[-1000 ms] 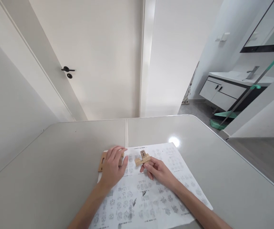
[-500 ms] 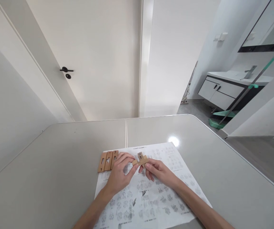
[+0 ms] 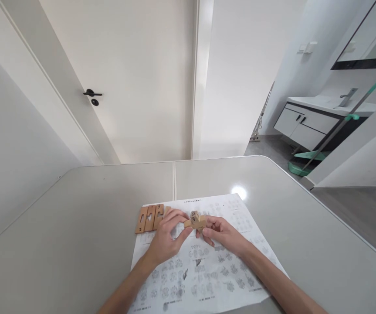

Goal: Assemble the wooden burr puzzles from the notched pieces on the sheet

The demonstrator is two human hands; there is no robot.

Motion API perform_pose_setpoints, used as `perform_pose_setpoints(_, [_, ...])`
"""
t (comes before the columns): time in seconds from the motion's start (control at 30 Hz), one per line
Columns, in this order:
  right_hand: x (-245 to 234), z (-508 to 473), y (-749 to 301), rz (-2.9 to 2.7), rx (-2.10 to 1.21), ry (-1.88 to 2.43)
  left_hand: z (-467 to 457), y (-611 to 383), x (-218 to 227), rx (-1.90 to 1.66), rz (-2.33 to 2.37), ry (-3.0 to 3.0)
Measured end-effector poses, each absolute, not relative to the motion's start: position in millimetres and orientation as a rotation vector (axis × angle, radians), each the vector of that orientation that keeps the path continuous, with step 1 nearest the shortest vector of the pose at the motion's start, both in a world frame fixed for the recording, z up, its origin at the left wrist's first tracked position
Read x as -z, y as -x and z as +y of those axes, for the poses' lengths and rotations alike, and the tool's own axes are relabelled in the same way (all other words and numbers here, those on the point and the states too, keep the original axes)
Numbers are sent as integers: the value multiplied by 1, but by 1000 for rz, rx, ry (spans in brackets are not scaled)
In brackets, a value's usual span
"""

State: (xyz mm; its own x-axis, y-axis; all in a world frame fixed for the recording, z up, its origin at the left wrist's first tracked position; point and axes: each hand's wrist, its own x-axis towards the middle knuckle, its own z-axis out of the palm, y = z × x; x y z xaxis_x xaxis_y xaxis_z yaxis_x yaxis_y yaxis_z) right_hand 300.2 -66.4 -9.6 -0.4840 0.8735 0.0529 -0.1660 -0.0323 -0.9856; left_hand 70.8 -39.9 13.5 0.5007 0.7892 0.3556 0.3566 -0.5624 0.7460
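Sheet of paper (image 3: 207, 270): one, white, printed with rows of small diagrams; lay flat on the near middle of the table, both forearms across it.

Left hand (image 3: 166, 237): fingers curled, tips closed on the left side of the wooden puzzle.

Right hand (image 3: 223, 233): fingers bent, thumb and fingertips pinched on the right side of the same puzzle.

Wooden puzzle (image 3: 194, 219): one small cluster of crossed light-brown blocks, a dark mark on its upper face; held between the two hands, over the far part of the sheet. Whether it touched the paper could not be told.

Flat wooden pieces (image 3: 150, 217): three showing, notched, laid side by side at the far left corner of the sheet, just beside the left hand. A fourth may have lain under the fingers; unclear.

Table (image 3: 76, 226): grey, smooth, rounded corners, a seam down the middle, a spot of glare past the sheet.

Door (image 3: 135, 78): white, shut, beyond the table; black handle (image 3: 92, 93) at its left.

Cabinet (image 3: 308, 126): white and black, with basin and tap, far right; a green broom (image 3: 305, 157) leaned beside it.
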Motion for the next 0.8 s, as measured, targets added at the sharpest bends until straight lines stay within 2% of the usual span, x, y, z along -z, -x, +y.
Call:
perform_pose_setpoints(0.23, [15,-70,-295,-1421,-1512,961,-41,-72,-9,-967,921,-2176])
perform_pose_setpoints(0.47, [27,-71,-284,-1590,-1018,1267,-50,-80,-3,-955,967,-2359])
perform_pose_setpoints(0.8, [26,-72,-288,-1677,-653,1526,-40,-72,1,-994,1274,-2647])
